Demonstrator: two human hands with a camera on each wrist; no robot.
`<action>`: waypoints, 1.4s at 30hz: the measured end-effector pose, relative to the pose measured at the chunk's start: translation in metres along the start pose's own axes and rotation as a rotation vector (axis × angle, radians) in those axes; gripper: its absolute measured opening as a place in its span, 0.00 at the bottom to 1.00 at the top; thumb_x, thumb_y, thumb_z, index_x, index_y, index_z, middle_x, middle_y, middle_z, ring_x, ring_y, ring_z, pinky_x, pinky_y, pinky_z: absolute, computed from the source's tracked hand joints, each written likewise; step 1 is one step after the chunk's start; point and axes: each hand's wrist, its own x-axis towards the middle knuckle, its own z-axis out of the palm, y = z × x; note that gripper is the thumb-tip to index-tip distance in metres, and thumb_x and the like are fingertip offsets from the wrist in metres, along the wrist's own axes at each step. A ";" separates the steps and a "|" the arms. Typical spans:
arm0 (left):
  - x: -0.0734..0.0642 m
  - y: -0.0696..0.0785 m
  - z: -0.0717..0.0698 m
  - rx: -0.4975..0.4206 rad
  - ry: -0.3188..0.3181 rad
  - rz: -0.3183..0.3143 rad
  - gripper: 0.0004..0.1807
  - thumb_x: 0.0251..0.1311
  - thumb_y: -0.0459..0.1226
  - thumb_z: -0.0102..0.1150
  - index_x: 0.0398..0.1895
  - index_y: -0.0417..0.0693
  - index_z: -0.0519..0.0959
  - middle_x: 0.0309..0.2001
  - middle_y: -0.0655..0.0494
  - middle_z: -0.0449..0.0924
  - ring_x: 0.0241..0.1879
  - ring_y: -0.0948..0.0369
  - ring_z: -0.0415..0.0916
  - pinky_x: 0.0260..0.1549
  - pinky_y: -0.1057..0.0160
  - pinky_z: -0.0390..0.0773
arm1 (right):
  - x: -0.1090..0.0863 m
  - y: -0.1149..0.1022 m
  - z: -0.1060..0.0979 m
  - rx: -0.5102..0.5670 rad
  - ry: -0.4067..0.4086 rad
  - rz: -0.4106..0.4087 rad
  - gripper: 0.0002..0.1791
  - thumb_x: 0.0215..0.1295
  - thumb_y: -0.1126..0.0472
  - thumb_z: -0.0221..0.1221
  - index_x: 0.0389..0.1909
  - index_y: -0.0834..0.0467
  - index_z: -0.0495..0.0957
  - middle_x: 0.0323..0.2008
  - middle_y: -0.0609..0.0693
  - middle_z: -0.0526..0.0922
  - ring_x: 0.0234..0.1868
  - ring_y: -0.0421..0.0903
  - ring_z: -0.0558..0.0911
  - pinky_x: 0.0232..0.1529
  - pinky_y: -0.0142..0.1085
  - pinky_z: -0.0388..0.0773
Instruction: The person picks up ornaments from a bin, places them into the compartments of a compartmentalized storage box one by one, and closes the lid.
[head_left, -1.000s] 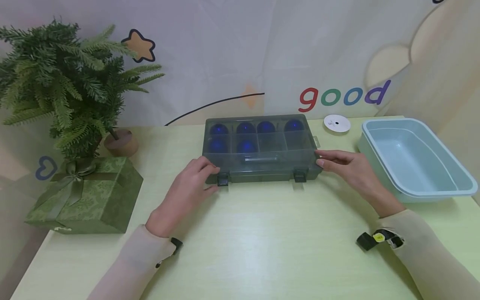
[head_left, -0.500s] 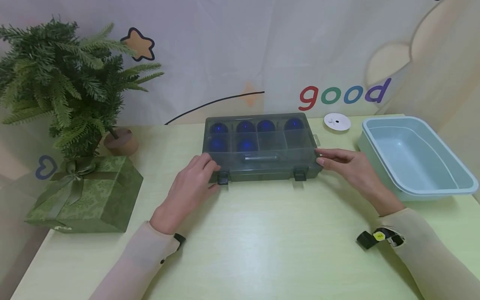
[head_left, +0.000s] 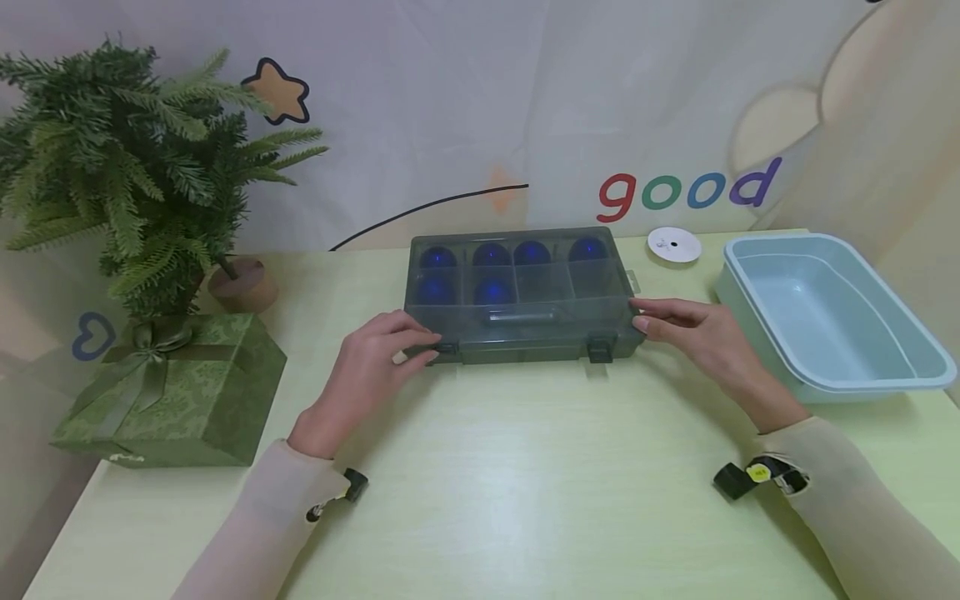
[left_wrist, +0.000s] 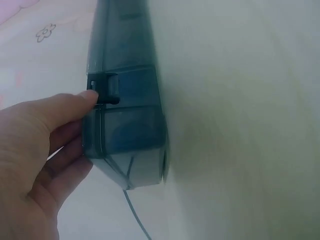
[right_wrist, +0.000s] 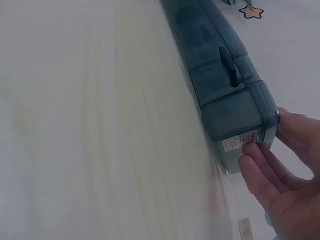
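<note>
A dark translucent plastic storage box [head_left: 525, 287] with a closed lid and compartments lies near the back of the table. Several round blue things [head_left: 493, 290] show through its lid. At the front left corner, my left hand [head_left: 367, 367] has thumb and index finger on the left latch [left_wrist: 106, 89]. In the left wrist view a fingertip presses that latch, with the other fingers against the lid side. My right hand [head_left: 693, 337] holds the right front corner between thumb and fingers, over a small white label [right_wrist: 240, 141]. The right latch [right_wrist: 230, 67] sticks out from the box front.
A light blue basin [head_left: 840, 308] stands to the right, close to my right hand. Behind it lies a white disc [head_left: 674, 245]. On the left are a green gift box [head_left: 168, 392] with a bow and an artificial fir tree [head_left: 150, 158].
My left hand has shifted from the lid's corner down onto the left latch. That latch, hanging outward before, now sits higher against the box front. The right hand has stayed in place.
</note>
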 end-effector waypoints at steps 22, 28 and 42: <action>0.004 0.005 0.002 -0.010 0.026 -0.068 0.11 0.50 0.26 0.83 0.38 0.41 0.93 0.36 0.53 0.87 0.38 0.55 0.84 0.33 0.59 0.83 | -0.001 -0.001 0.000 0.004 0.006 0.002 0.34 0.72 0.41 0.68 0.72 0.54 0.78 0.68 0.57 0.80 0.68 0.58 0.78 0.71 0.62 0.67; 0.004 0.005 0.002 -0.012 0.031 -0.075 0.11 0.49 0.26 0.83 0.37 0.40 0.93 0.36 0.53 0.87 0.37 0.55 0.84 0.31 0.60 0.82 | -0.001 -0.001 0.001 0.007 0.006 -0.003 0.34 0.72 0.41 0.68 0.72 0.55 0.78 0.68 0.57 0.80 0.67 0.58 0.79 0.71 0.62 0.67; 0.001 -0.011 -0.008 -0.288 0.110 -0.428 0.10 0.60 0.31 0.78 0.45 0.42 0.92 0.44 0.51 0.89 0.47 0.50 0.87 0.51 0.56 0.85 | 0.001 0.002 -0.001 -0.006 0.008 -0.016 0.32 0.72 0.41 0.68 0.71 0.52 0.80 0.65 0.54 0.83 0.52 0.27 0.82 0.70 0.57 0.71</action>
